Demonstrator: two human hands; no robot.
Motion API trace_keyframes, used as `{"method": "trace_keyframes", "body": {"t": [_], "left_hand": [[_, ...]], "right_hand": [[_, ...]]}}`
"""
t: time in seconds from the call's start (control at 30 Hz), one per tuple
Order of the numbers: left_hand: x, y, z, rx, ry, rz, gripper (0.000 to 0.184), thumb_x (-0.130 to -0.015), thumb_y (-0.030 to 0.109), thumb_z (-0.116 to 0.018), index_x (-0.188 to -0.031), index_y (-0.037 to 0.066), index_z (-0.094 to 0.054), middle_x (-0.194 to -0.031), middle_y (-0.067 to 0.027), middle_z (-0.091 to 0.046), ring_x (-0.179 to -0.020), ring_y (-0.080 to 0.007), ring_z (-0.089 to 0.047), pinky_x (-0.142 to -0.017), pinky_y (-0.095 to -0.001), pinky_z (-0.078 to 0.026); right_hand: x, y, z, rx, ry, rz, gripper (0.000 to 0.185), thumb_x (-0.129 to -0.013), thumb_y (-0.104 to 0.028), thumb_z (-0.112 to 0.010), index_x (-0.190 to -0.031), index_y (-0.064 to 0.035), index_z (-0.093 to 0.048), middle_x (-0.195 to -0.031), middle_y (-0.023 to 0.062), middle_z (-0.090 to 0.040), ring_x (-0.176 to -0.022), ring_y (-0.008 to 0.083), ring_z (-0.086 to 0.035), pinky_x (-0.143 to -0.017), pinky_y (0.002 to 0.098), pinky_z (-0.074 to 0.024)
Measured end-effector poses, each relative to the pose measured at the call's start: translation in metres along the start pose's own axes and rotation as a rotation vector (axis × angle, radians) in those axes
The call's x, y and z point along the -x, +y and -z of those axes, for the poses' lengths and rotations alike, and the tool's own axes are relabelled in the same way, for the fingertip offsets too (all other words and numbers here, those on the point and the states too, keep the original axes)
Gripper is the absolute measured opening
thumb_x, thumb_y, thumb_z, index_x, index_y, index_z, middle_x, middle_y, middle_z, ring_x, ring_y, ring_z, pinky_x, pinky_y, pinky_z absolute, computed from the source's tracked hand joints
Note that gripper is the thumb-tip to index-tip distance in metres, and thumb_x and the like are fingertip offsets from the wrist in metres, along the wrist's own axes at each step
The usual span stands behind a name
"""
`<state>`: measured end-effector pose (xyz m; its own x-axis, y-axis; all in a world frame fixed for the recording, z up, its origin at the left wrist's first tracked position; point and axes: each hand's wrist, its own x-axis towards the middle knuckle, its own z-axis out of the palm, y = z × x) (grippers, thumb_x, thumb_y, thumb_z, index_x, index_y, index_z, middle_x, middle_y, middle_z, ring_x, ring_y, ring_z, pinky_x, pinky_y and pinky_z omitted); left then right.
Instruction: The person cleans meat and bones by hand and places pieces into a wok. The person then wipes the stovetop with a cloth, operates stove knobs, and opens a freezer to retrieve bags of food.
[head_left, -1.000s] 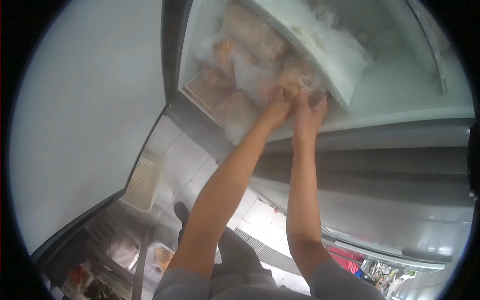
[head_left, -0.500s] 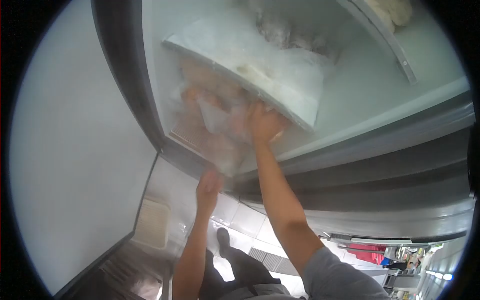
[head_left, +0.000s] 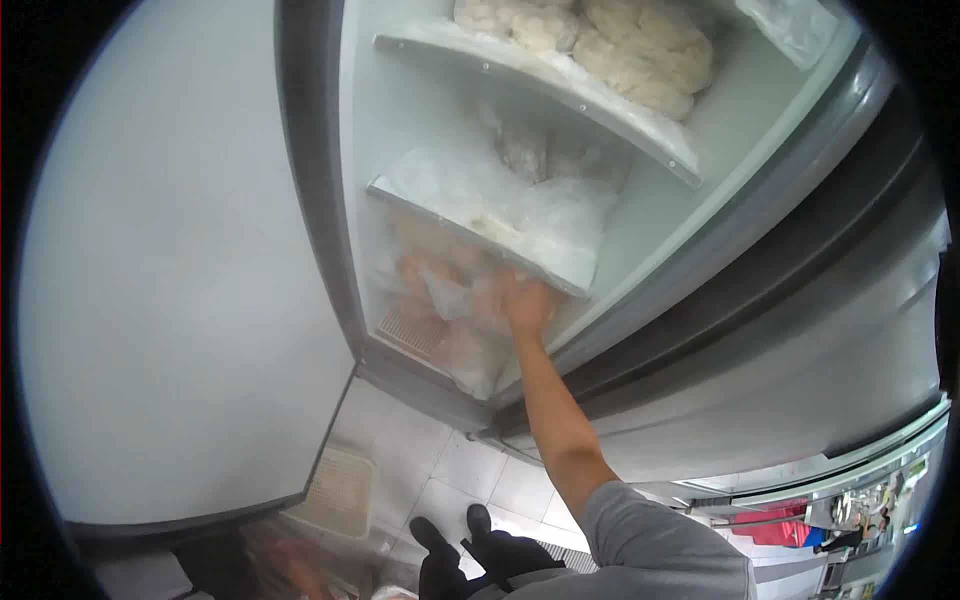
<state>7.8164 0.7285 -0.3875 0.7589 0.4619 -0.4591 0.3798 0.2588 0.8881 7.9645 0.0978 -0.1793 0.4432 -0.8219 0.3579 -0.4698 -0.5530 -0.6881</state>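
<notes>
My right hand reaches into the bottom compartment of an upright freezer, under the edge of a frosted shelf. It is against clear plastic bags with pinkish-orange contents; cold mist blurs them, and its fingertips are partly hidden, so I cannot see whether it grips. Another pale plastic bag lies at the compartment's front lip beside a ribbed panel. My left hand is low at the left, below the freezer door, smeared by motion. Its fingers cannot be made out.
The white freezer door stands wide at the left. An upper shelf carries bags of pale, lumpy food. A cream plastic basket is on the tiled floor near my feet. A grey metal door curves along the right.
My left hand has moved from the freezer's front lip down and left, below the door. My right hand stays among the bags. The view has shifted, showing more of the upper shelf.
</notes>
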Motion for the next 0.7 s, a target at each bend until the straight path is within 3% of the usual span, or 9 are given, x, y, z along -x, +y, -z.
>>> {"method": "trace_keyframes", "body": {"t": [0.1,0.23,0.3,0.4,0.47,0.5,0.57,0.6,0.7], "left_hand": [[-0.022,0.022,-0.014,-0.053,0.178,-0.257,0.062,-0.085,0.031,-0.068,-0.132,-0.003,-0.045,-0.114,-0.012,-0.057,-0.102,-0.0221,-0.052,-0.088,-0.0339,-0.042],[-0.015,0.075,-0.024,-0.536,0.092,-0.34,0.063,-0.084,0.039,-0.067,-0.125,-0.006,-0.053,-0.118,-0.0142,-0.057,-0.108,-0.0245,-0.051,-0.093,-0.0353,-0.04],[-0.005,0.102,-0.043,-0.437,0.154,-0.232,0.066,-0.083,0.047,-0.066,-0.12,-0.007,-0.059,-0.121,-0.0145,-0.057,-0.109,-0.0249,-0.051,-0.096,-0.0371,-0.039],[-0.009,0.126,-0.052,-0.431,-0.019,-0.083,0.068,-0.083,0.049,-0.066,-0.119,-0.008,-0.058,-0.111,-0.0212,-0.061,-0.094,-0.0241,-0.056,-0.089,-0.0378,-0.043],[-0.025,0.111,-0.06,0.047,0.038,0.02,0.065,-0.083,0.045,-0.069,-0.119,-0.008,-0.059,-0.112,-0.0178,-0.062,-0.092,-0.0214,-0.056,-0.09,-0.0349,-0.042],[-0.019,0.111,-0.055,-0.186,0.036,-0.096,0.064,-0.082,0.043,-0.07,-0.12,-0.007,-0.058,-0.114,-0.0158,-0.061,-0.094,-0.0206,-0.054,-0.092,-0.0343,-0.04],[-0.027,0.102,-0.056,-0.166,0.031,-0.069,0.067,-0.082,0.039,-0.073,-0.125,-0.007,-0.053,-0.123,-0.0134,-0.057,-0.103,-0.0203,-0.051,-0.097,-0.0335,-0.037],[-0.051,0.076,-0.058,0.091,0.029,0.059,0.071,-0.081,0.038,-0.074,-0.129,-0.008,-0.05,-0.129,-0.0131,-0.054,-0.11,-0.0208,-0.049,-0.101,-0.0335,-0.034],[-0.056,0.054,-0.065,0.133,0.022,-0.034,0.085,-0.082,0.04,-0.073,-0.139,-0.009,-0.035,-0.143,-0.017,-0.041,-0.13,-0.0248,-0.037,-0.11,-0.0349,-0.027]], "right_hand": [[0.011,-0.022,0.018,0.055,-0.11,-0.211,0.062,-0.081,-0.051,-0.065,-0.106,0.0058,-0.061,-0.111,0.0279,-0.061,-0.108,0.0427,-0.055,-0.096,0.0502,-0.0377],[0.017,0.008,0.002,0.083,0.18,0.149,0.063,-0.079,-0.046,-0.069,-0.115,0.0046,-0.056,-0.119,0.03,-0.055,-0.113,0.0428,-0.051,-0.099,0.0497,-0.036],[0.024,0.018,0.003,0.16,0.244,0.232,0.066,-0.079,-0.044,-0.07,-0.12,0.0044,-0.052,-0.126,0.031,-0.05,-0.118,0.0429,-0.047,-0.1,0.0493,-0.0349],[0.047,0.019,0.016,0.096,0.084,0.211,0.074,-0.08,-0.038,-0.07,-0.135,0.0033,-0.04,-0.14,0.0314,-0.035,-0.13,0.0443,-0.034,-0.106,0.0486,-0.029],[0.079,0.01,0.033,0.062,0.044,0.422,0.077,-0.085,-0.034,-0.065,-0.142,0.0022,-0.029,-0.144,0.0307,-0.028,-0.136,0.045,-0.024,-0.112,0.0511,-0.0182],[0.096,0.004,0.042,0.054,0.008,0.427,0.077,-0.085,-0.034,-0.065,-0.142,0.0022,-0.029,-0.144,0.0307,-0.028,-0.136,0.045,-0.024,-0.112,0.0511,-0.0182],[0.131,0.004,0.058,-0.141,-0.187,0.414,0.078,-0.086,-0.029,-0.065,-0.145,0.0007,-0.025,-0.146,0.0308,-0.025,-0.136,0.0456,-0.023,-0.113,0.049,-0.0182],[0.149,0.014,0.062,-0.149,-0.218,0.421,0.078,-0.086,-0.029,-0.065,-0.145,0.0007,-0.025,-0.146,0.0308,-0.025,-0.136,0.0456,-0.023,-0.113,0.049,-0.0182],[0.208,0.056,0.084,-0.117,-0.47,0.534,0.075,-0.085,-0.027,-0.067,-0.143,-0.0003,-0.03,-0.147,0.0295,-0.023,-0.136,0.0448,-0.025,-0.112,0.0475,-0.0233]]}}
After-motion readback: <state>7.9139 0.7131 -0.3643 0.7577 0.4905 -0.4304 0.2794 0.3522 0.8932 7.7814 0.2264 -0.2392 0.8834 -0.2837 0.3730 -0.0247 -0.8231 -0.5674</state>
